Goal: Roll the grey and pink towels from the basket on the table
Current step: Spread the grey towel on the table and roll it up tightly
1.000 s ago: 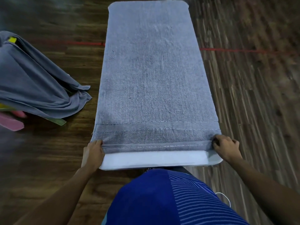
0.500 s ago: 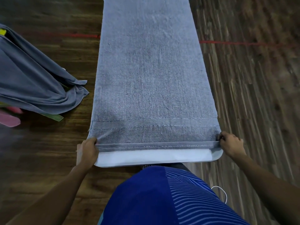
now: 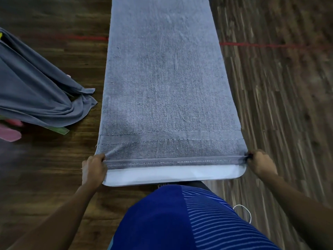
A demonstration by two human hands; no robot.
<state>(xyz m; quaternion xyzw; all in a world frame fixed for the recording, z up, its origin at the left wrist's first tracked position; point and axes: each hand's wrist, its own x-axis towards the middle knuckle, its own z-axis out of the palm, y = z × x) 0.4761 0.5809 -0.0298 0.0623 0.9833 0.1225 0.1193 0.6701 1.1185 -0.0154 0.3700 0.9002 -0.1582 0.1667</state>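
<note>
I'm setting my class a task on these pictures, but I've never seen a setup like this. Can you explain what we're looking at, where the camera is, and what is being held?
There is no machine here: a person works with two bare hands. The camera sits on the person's head, looking forward and down, so the blue shirt at the bottom is their own body. A long grey towel lies flat along a narrow white table, which stands on a wooden floor. The left hand grips the towel's near left corner and the right hand pinches its near right corner, at the hem. To the left lies a heap of grey cloth with something pink beneath it; what the pink thing is cannot be told.
</note>
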